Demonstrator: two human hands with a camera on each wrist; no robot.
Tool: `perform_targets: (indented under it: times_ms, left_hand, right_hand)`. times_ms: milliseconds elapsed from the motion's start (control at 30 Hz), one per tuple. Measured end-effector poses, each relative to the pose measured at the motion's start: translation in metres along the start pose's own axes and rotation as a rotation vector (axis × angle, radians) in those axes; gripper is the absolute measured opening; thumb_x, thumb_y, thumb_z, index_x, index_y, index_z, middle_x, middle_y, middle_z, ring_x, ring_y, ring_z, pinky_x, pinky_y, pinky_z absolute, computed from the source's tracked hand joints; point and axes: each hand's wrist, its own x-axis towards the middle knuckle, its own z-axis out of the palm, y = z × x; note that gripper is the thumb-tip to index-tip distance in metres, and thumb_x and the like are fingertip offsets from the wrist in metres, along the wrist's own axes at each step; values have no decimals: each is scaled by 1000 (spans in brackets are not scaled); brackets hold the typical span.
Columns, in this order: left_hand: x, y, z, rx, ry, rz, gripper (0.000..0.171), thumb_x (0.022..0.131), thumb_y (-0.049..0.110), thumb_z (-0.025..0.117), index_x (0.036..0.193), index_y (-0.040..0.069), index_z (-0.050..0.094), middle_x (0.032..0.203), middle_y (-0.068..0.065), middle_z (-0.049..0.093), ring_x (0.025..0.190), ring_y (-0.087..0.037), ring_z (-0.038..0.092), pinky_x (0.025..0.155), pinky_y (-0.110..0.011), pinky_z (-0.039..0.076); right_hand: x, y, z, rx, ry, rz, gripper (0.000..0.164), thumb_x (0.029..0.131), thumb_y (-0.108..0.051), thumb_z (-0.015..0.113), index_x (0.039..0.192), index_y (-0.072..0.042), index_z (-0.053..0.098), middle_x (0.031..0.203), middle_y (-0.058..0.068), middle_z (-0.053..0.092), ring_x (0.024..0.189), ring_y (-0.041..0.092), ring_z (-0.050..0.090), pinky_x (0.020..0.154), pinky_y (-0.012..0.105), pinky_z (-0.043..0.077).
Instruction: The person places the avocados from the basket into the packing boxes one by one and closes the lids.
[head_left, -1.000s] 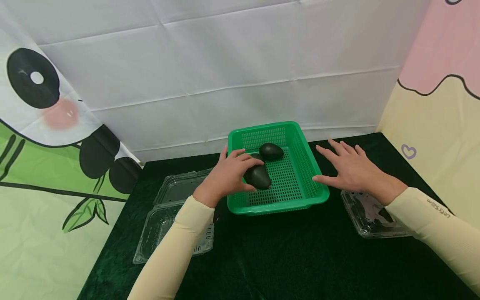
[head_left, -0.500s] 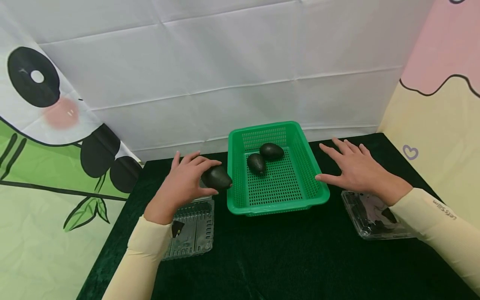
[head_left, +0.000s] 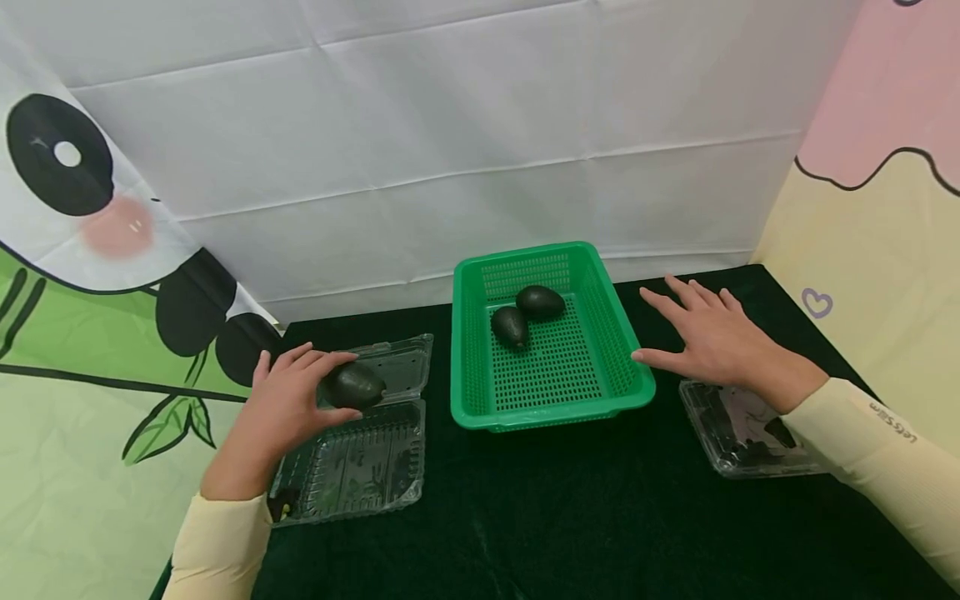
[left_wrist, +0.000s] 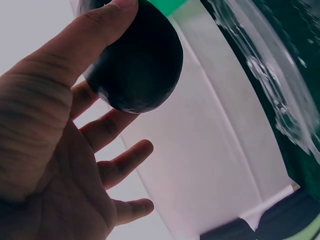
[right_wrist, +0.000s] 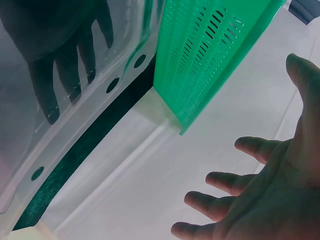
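Note:
Between thumb and fingers my left hand (head_left: pixel 281 414) grips a dark avocado (head_left: pixel 354 386), held above an open clear plastic clamshell box (head_left: pixel 367 458) on the left. The left wrist view shows the avocado (left_wrist: pixel 140 60) pinched near the thumb, with the lower fingers spread. Two more avocados, one (head_left: pixel 540 302) behind the other (head_left: pixel 510 327), lie in the green plastic basket (head_left: pixel 555 417) at the centre. My right hand (head_left: pixel 712 346) hovers with fingers spread, right of the basket and above a closed clear plastic box (head_left: pixel 738 437). It holds nothing.
Dark green cloth (head_left: pixel 540 517) covers the table. A white fabric wall (head_left: pixel 480 150) stands behind it, with printed panels on the left and right (head_left: pixel 877 275). The clamshell's lid (head_left: pixel 401 367) lies folded back toward the wall.
My left hand has lifted an avocado out of the basket and carried it left, over the open clamshell. My right hand has stayed nearly still.

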Motion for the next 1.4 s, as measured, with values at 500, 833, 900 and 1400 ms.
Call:
perform_targets:
  times_ms: [500,833,900,1400]
  left_hand:
    - [-33,-26,16,18,-25,-78,76,69,39,96,135,14,66,130,-25,64,131,-54,43,103,-85,15]
    - [-42,-32,38,-12,-98,-135,78,71,42,95,138,14,64,134,-26,62,133,-53,41,104,-84,14]
    - [-43,-33,43,-14,-104,-141,78,71,41,95,138,13,64,134,-27,61,133,-53,42,105,-83,14]
    - [-50,-37,60,12,-112,-177,76,69,37,97,134,13,66,129,-25,61,128,-55,45,105,-82,17]
  right_hand:
    - [-4,3,4,-7,3,-5,95,93,-67,63,164,-13,30,166,29,19,146,57,21,111,80,12]
    - [-6,3,4,-2,-3,-6,93,93,-67,63,163,-14,31,166,28,18,146,58,21,111,80,12]
    - [-6,3,4,-5,-8,-8,94,94,-67,62,164,-14,30,166,28,18,146,58,21,111,80,12]
    - [-6,4,6,-13,-30,-19,93,95,-66,62,164,-13,29,166,30,17,146,59,20,110,80,13]
